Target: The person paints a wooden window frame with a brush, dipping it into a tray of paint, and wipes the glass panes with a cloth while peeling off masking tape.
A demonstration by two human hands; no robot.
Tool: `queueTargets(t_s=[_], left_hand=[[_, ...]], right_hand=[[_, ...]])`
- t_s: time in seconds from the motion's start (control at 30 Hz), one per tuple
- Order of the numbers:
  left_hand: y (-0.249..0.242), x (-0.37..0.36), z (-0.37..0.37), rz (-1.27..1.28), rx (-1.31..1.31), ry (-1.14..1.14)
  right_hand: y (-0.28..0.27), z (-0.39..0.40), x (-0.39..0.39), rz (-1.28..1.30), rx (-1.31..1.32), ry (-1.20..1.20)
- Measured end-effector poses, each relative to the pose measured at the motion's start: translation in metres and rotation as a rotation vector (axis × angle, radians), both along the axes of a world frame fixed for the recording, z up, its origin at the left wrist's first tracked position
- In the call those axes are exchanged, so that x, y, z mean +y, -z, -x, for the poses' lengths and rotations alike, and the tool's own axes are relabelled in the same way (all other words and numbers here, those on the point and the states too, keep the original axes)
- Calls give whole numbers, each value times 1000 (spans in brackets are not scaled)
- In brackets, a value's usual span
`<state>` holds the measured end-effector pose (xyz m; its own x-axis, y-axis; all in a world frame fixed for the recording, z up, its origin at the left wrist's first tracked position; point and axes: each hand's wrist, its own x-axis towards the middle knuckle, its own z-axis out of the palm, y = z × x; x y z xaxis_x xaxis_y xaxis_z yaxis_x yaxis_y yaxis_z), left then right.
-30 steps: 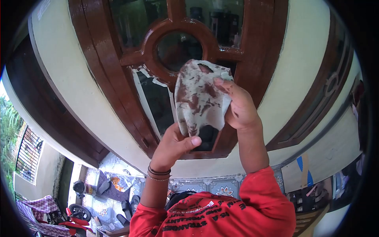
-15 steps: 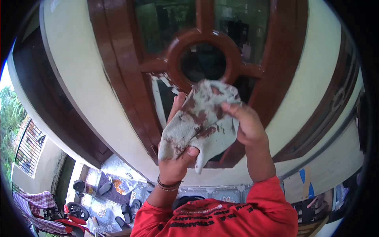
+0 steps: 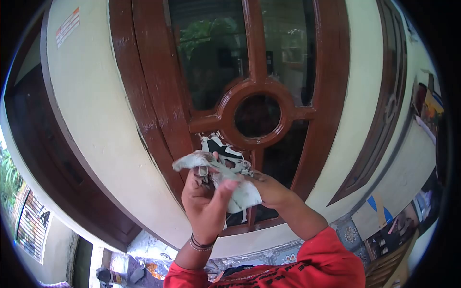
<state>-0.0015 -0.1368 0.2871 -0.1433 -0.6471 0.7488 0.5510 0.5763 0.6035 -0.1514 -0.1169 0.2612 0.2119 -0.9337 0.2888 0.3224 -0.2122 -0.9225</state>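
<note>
1. Close to the camera, at the bottom, there are red sleeves (image 3: 319, 254) with some black letters between them. On the left wrist, dark bands and a beaded bracelet (image 3: 200, 246) are worn.
2. Above them, the left hand (image 3: 204, 204) grasps a cloth (image 3: 246, 196), with its thumb in front. The cloth is whitish, with brown stains, and it is bunched and folded in the air before the door.
3. The right hand (image 3: 271, 191) touches the right side of the same cloth. Its fingertips are hidden, so I cannot tell how firmly they are closed.
4. Behind the hands stands the brown door (image 3: 331, 72), which looks glossy. It has tall glass panes (image 3: 211, 57) and one round pane (image 3: 258, 116). Ragged white strips (image 3: 211, 138) lie along the edge of the lower left pane, partly behind the cloth.
5. Around the door is a cream wall (image 3: 86, 96), and it carries a small sticker (image 3: 67, 27) at upper left.
6. Farther away, at the far left, a metal railing (image 3: 32, 223) and green plants (image 3: 9, 177) are seen.
</note>
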Motion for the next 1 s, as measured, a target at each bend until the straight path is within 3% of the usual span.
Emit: queueTargets(t_s=[0.1, 0.17, 0.2, 0.23, 0.3, 0.33, 0.4, 0.5, 0.57, 0.63, 0.67, 0.7, 0.77, 0.83, 0.9, 0.93, 0.97, 1.0], left_hand=[[-30, -9, 2, -26, 114, 80], [-40, -28, -1, 22, -10, -96], [-48, -31, 0, 92, -57, -171], [-53, -34, 7, 90, 31, -105], [-61, -30, 13, 116, 98, -75], [-61, -27, 17, 124, 93, -77], [-60, -22, 26, 161, 114, -121], [-49, -26, 29, 199, 64, -149], [-51, -15, 27, 211, 94, -95], [-54, -11, 16, 91, -62, -23], [-51, -20, 14, 144, -173, -191], [-51, -21, 14, 138, -172, -201], [-51, -21, 15, 445, -254, -240], [-55, -19, 15, 506, -339, -332], [-64, -11, 19, 175, -109, -23], [-66, -19, 0, -59, -185, 309], [-71, -17, 9, -45, 58, 348], [-73, -25, 7, -32, 40, 412]], right_hand=[[1, 14, 6, 98, 5, -203], [-10, 24, 23, 125, 105, -179], [-16, 32, 31, 181, 184, -90], [-27, 38, 41, 142, 256, 53], [-43, 47, 50, 353, 231, 279], [-53, 43, 55, 360, 224, 278], [-76, 25, 60, 513, 167, 615], [-100, 10, 54, 555, 382, 611], [-105, 13, 44, 573, 394, 607], [-112, 12, 38, 592, 407, 591], [-116, 10, 38, 695, 365, 634], [-119, 7, 38, 795, 319, 674], [-123, 4, 42, 807, 404, 699], [-128, 1, 42, 856, 602, 639], [-127, 0, 39, 793, 461, 494], [-130, 0, 41, 780, 368, 461], [-133, 1, 44, 769, 275, 425], [-139, 7, 56, 780, 375, 487]])
